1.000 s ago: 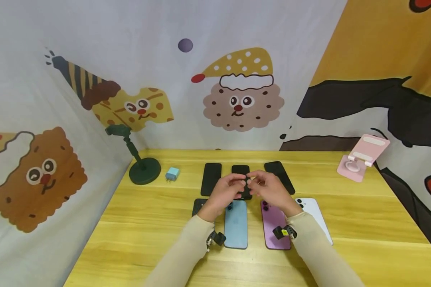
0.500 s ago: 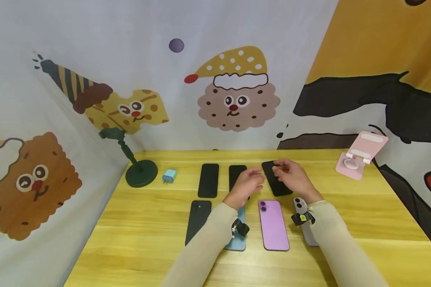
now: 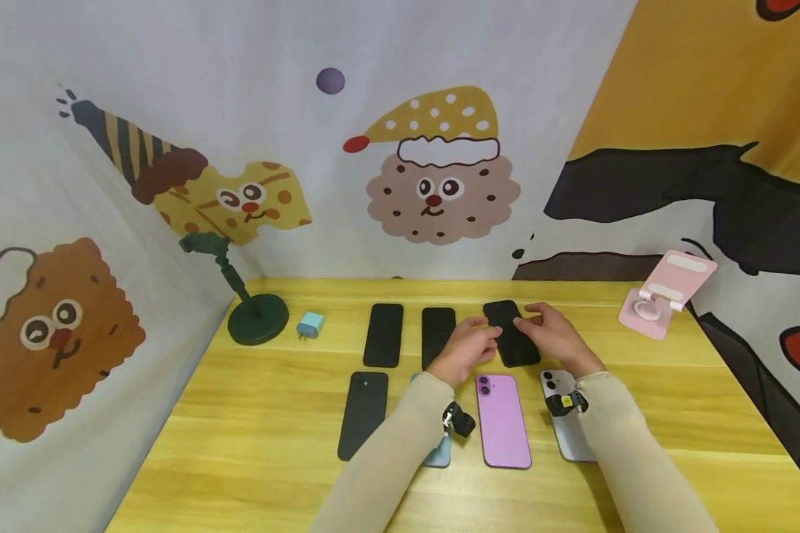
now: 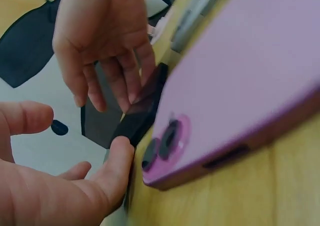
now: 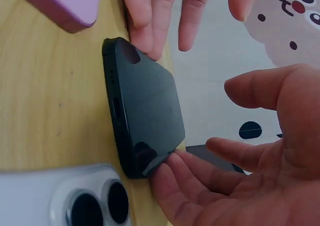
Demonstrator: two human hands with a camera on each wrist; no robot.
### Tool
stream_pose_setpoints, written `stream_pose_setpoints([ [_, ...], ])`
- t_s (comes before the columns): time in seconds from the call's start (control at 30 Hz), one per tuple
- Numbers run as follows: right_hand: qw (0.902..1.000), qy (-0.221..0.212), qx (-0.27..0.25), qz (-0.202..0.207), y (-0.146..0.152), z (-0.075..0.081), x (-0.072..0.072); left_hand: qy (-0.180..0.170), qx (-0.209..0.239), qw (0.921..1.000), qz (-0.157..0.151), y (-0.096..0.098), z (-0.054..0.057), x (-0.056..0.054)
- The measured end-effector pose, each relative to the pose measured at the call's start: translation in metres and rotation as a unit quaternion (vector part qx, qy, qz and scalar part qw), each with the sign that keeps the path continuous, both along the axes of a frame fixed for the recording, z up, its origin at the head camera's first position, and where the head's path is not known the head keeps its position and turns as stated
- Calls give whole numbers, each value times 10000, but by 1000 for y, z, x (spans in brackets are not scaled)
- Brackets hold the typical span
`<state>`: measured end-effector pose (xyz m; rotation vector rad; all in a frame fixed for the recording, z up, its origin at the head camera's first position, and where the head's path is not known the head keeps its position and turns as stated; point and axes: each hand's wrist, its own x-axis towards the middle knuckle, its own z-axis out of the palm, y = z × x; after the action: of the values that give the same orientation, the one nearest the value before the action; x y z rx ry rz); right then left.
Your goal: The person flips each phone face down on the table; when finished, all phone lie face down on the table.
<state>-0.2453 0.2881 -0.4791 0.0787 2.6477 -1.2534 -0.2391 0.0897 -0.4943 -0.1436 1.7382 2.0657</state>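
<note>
A black phone lies screen up at the right of the back row, between the two hands. In the right wrist view, fingertips of the right hand touch the side edge of this black phone, with the thumb held away from it. My left hand is at the opposite edge, its fingers loosely bent and the thumb apart; in the left wrist view a fingertip meets or nearly meets the phone. Closest to the left wrist camera is a pink phone, back side up. Neither hand grips anything.
Two more black phones lie in the back row. A dark grey phone, a partly covered blue phone and a white phone lie in front. A green stand, a blue charger and a pink stand stand behind.
Both hands have moved right, from over the middle black phone to the sides of the right-hand one. Since half a second ago, they have lowered to its edges.
</note>
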Motion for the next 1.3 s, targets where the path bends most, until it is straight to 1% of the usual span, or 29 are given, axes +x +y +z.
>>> stream_pose_setpoints([
  [0.1, 9999, 55, -81, -45, 0, -1, 1, -97, 52, 9998, 151, 3, 1, -1],
  [0.27, 9995, -44, -276, -178, 1, -1, 5, -281, 70, 9993, 229, 4, 1, 0],
  [0.37, 9989, -49, -405, -219, 1, -2, 7, -308, 112, 9992, 249, 5, 1, 1],
  [0.53, 9986, 40, -473, -241, -2, -2, 8, -291, 180, 9989, 312, 6, 3, 0],
  [0.63, 9978, 107, -578, -300, -5, -2, 7, -185, 199, 9993, 250, 7, 4, 0],
  [0.73, 9970, 132, -705, -296, -8, -3, 7, -14, 297, 9995, 114, 7, 4, 0],
  [0.83, 9960, -2, -851, -265, -11, -4, 7, 151, 378, 9992, -32, 6, 2, -1],
  [0.9, 9949, -112, -962, -266, -14, -5, 8, 229, 446, 9987, -75, 4, 1, -1],
  [1.03, 9923, -214, -1199, -241, -19, -6, 8, 212, 452, 9986, -148, 1, 1, -2],
  [1.1, 9904, -211, -1351, -195, -21, -6, 8, 200, 376, 9989, -218, 1, 1, -2],
  [1.17, 9872, -264, -1563, -182, -22, -6, 7, 171, 347, 9988, -301, 0, 1, -2],
  [1.3, 9811, -335, -1900, -130, -22, -5, 7, 165, 444, 9977, -479, 0, 0, 0],
])
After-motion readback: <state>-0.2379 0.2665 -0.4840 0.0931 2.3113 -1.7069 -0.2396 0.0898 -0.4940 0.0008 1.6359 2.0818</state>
